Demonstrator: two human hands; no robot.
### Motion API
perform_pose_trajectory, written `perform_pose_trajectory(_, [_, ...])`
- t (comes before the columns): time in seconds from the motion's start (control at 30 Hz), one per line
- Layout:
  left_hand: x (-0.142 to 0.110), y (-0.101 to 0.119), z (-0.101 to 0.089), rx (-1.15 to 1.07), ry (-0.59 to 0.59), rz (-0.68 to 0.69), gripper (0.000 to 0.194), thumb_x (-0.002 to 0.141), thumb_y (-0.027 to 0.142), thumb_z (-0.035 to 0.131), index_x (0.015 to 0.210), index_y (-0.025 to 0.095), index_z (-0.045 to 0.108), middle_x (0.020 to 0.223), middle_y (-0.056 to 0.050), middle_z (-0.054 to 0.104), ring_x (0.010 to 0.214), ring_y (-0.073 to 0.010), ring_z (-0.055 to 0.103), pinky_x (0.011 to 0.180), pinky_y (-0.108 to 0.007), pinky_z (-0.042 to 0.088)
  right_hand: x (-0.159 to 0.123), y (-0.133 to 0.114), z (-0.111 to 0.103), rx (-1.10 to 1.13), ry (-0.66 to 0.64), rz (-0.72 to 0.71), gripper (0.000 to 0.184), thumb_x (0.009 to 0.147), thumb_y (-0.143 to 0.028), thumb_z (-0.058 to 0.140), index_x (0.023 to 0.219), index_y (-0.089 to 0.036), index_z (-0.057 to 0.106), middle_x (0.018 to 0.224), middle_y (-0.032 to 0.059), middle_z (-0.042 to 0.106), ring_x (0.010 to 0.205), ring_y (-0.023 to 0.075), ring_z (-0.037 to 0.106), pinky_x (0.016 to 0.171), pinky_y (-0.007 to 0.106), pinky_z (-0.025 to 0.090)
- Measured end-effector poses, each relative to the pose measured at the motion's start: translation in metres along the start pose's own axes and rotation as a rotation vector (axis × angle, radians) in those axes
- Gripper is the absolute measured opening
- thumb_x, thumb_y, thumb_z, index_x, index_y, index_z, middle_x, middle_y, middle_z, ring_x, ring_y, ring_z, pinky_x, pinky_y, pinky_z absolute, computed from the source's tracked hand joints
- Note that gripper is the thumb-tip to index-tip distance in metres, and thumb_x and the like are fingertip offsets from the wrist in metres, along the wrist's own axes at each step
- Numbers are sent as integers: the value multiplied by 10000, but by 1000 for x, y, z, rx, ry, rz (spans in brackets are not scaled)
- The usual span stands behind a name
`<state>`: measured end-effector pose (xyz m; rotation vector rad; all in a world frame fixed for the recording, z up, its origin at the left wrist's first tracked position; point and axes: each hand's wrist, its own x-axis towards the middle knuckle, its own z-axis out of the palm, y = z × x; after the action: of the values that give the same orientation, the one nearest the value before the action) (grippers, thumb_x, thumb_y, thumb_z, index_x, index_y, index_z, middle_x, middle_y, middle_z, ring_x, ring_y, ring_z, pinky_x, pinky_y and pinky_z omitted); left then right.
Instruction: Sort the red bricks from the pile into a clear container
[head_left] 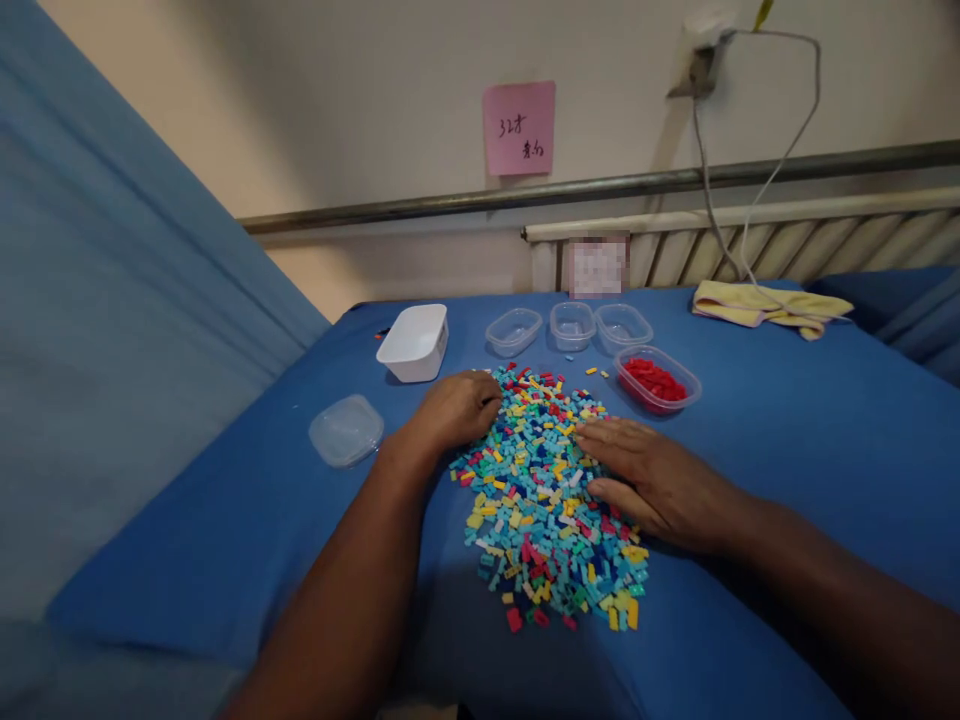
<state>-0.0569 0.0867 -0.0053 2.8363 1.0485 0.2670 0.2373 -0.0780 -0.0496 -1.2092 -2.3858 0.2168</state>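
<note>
A wide pile of small coloured building bricks point(540, 490) lies spread over the blue cloth, in light blue, yellow, red, green, white and dark blue. At the pile's upper left edge is my left hand point(463, 405), its fingers curled inward; whatever they may hold is hidden. My right hand point(652, 480) rests on the pile's right side with fingers stretched out and the thumb apart. Behind it, a clear plastic container point(691, 392) holds many red bricks point(654, 380).
Three clear containers point(514, 333) stand in a row at the back, beside a white tub point(414, 345). A clear lid point(346, 432) lies at left. A yellow cloth point(757, 305) is at back right, under a hanging cable point(705, 170). A blue curtain point(135, 250) borders the left.
</note>
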Motion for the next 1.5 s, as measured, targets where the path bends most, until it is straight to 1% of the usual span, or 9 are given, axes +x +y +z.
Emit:
perform_pose_trajectory(0.13, [-3,0,-9,62,-44,-62,253,975,174,565,901,210,804,1066,-86,790,1009,-250,733,877,-361,567,-2,-11,-5,72,19,-172,423,1138,-431,577,1433,-176,740,1495,165,741,1411,329,694,1203,523,568])
perform_pose_trajectory(0.3, [11,28,7,-88,115,58,271,1091,316,578,1201,231,810,1216,-96,785,1159,-256,723,1012,-391,568,2,-22,0,133,110,-248,304,1124,-373,620,1290,-171,776,1322,142,814,1214,293,778,1063,469,625])
perform_pose_trajectory(0.4, [23,50,22,-89,77,171,270,1099,315,577,1203,234,813,1192,-117,770,1150,-256,710,1032,-402,563,5,-23,3,174,126,-272,258,1126,-373,625,1198,-173,771,1187,123,831,1114,268,781,996,440,621])
perform_pose_trajectory(0.57, [34,63,27,-36,0,145,258,1089,318,584,1119,225,823,1150,-118,760,1141,-267,698,1040,-410,551,6,-21,4,195,148,-267,185,1124,-321,622,1113,-191,752,1114,91,826,1032,245,771,930,426,597])
perform_pose_trajectory(0.93, [30,58,16,-231,-60,-8,166,1010,219,622,983,208,786,1057,-62,802,977,-227,719,946,-354,538,6,-3,-2,231,312,-51,148,1123,-239,605,1096,-210,748,1055,73,837,959,224,781,898,390,590])
perform_pose_trajectory(1.2, [24,42,13,-403,49,-195,235,1030,385,644,1093,228,807,1097,-46,805,996,-227,730,893,-346,549,6,4,-1,268,340,132,247,1130,-267,572,977,-228,763,1032,70,841,938,222,784,853,363,590])
perform_pose_trajectory(1.3, [19,39,6,-397,34,-118,253,1043,369,622,1155,242,810,1127,-50,796,1061,-229,725,967,-356,551,5,6,0,282,352,146,262,1132,-286,568,974,-223,768,1038,71,841,933,224,781,848,369,595])
perform_pose_trajectory(1.4, [14,45,0,-240,-83,23,239,1031,294,602,1130,250,814,1081,-61,771,1072,-246,708,965,-377,550,4,8,0,304,337,174,300,1136,-320,559,952,-222,774,1014,75,834,894,226,771,826,377,604])
perform_pose_trajectory(1.5, [12,53,-3,-76,-132,59,216,1009,239,593,1052,237,805,1044,-78,747,1070,-267,694,932,-395,545,4,8,0,328,341,199,307,1127,-353,572,944,-232,787,939,69,823,842,232,756,792,380,617])
